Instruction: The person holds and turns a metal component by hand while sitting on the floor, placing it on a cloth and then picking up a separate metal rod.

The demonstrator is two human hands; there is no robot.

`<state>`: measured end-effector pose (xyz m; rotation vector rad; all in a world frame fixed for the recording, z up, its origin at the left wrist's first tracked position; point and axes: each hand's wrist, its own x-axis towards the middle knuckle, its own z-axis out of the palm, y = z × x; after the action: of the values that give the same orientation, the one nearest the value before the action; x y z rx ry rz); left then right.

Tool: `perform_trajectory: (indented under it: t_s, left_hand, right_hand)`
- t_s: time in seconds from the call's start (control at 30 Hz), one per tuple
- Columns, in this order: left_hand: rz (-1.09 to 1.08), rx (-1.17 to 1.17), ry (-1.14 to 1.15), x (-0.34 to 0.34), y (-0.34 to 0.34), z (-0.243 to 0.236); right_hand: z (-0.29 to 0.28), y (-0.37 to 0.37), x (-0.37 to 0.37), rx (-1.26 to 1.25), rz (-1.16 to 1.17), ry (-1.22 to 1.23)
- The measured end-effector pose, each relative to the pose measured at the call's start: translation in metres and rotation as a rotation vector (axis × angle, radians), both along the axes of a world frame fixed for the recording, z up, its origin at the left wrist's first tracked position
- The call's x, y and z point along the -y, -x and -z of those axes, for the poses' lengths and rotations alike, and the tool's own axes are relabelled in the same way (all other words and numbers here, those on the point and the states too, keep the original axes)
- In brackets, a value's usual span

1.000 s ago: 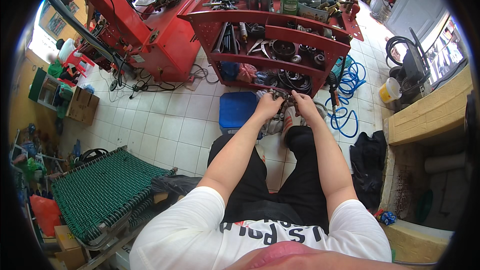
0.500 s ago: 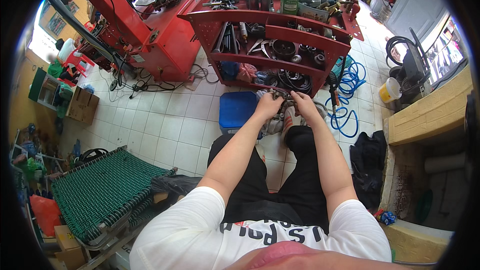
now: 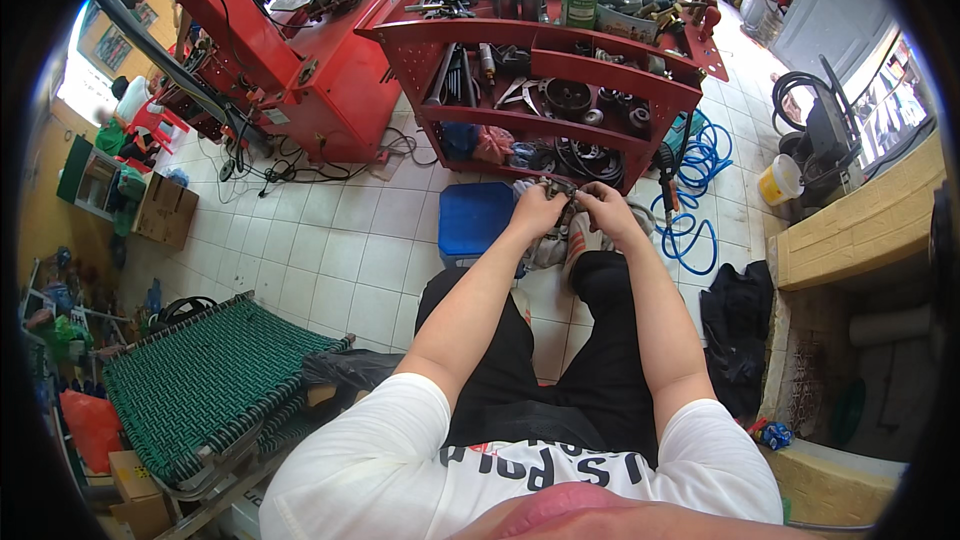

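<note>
In front of the red tool cart, my left hand (image 3: 540, 207) is closed around a small greyish metal-looking part (image 3: 567, 192), whose kind is too small to make out. My right hand (image 3: 603, 206) pinches at the right side of the same part with bent fingers. Beneath both hands lies a crumpled grey cloth (image 3: 546, 253), next to my shoe (image 3: 581, 238). Just left of my left hand stands a blue plastic container (image 3: 474, 217).
The red tool cart (image 3: 620, 80) holds cans, tools and metal parts. Blue coiled hose (image 3: 705, 215) lies on the tiles to the right, near a white bucket (image 3: 780, 180). A green woven folding cot (image 3: 205, 380) stands at the left, and a red machine (image 3: 330, 90) stands farther back.
My right hand has shifted slightly to the left and its fingers have moved on the part. The left hand stays almost in place.
</note>
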<state>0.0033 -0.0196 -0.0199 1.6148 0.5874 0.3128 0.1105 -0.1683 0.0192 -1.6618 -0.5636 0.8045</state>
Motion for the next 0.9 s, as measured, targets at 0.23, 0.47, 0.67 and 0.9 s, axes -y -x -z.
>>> perform_trajectory:
  t_s: [0.23, 0.47, 0.67, 0.9]
  left_hand:
    - [0.008, -0.011, -0.091, 0.004, 0.004, -0.011]
    - [0.008, -0.089, -0.119, 0.011, 0.006, -0.028]
    - [0.011, -0.047, 0.015, 0.003, 0.002, -0.011]
    - [0.012, -0.017, -0.037, 0.003, -0.002, -0.005]
  right_hand:
    - [-0.004, -0.004, 0.002, -0.200, 0.016, 0.060]
    - [0.005, -0.010, 0.005, -0.086, -0.018, 0.039]
    - [0.003, -0.005, 0.002, 0.013, -0.024, -0.019]
    - [-0.003, -0.012, 0.007, -0.258, 0.030, 0.003]
